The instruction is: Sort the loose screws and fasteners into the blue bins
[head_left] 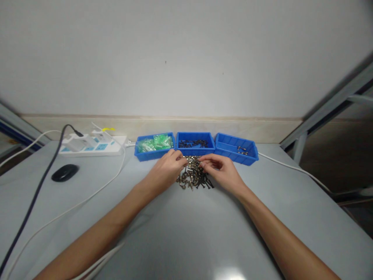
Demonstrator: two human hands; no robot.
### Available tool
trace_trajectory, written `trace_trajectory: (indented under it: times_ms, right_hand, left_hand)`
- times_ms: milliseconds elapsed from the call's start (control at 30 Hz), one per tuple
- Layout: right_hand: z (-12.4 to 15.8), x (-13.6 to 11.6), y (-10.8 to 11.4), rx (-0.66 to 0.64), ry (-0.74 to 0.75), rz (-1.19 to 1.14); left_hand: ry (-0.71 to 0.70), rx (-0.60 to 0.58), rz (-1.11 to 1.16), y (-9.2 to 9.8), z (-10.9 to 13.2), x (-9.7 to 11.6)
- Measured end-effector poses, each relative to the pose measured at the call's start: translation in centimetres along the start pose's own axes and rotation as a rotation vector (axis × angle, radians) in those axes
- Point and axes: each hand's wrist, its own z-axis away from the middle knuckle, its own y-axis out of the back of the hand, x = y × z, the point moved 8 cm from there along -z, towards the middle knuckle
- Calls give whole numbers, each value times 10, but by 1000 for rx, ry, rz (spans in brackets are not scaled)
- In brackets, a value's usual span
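Observation:
A heap of mixed screws (192, 175), some dark and some brass-coloured, lies on the grey table. My left hand (169, 165) reaches in from the heap's left, its fingers bent together at the upper edge. From the other side my right hand (223, 171) has thumb and forefinger close together over the heap. What either hand pinches is too small to make out. Just behind the heap, the middle blue bin (196, 152) holds dark screws. The right blue bin (250, 158) contains a few brass-coloured pieces. Clear and green plastic packets (155, 143) fill the left blue bin (151, 156).
A white power strip (119, 146) with plugs stands at the back left. Near it lies a black mouse (65, 172). A white cable (87, 199) and a dark cable (37, 194) cross the table's left side. The wall (192, 77) rises behind the bins.

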Motion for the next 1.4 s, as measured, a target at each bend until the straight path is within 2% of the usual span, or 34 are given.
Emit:
trace_trajectory:
  times_ms: [167,333,467,567,733,833,967,1033,1233,1400]
  right_hand:
    - [-1,1,1,-3,-9,-26]
    - [-1,1,2,-9,-13,-25]
    - [0,2,1,-22,-21,-24]
    - [0,1,0,-28,-11,-7]
    - [2,-5,-10,-102,11,-38]
    - [6,-4,-18,-164,-50,-176]
    - [6,-1,-19,-158,-129,-290]
    - [1,-1,-14,-118,-140,-287]
    - [-21,-9,11,118,-25,-340]
    - [-15,-2,19,190,-43,-320]
  left_hand:
    - [-120,-72,-57,-8,-6,4]
    - [-148,-124,-83,-16,-9,1]
    - [-159,-132,-54,-14,-9,-1]
    - [-117,-95,90,-4,-8,-3]
    - [19,61,476,14,-7,-5]
    - [118,118,651,17,-7,-5]
    - [162,98,786,12,-7,-8]
    - [136,72,723,9,-8,-11]
    - [10,-84,247,-5,-16,-8]
    - [10,-216,68,-14,-22,2]
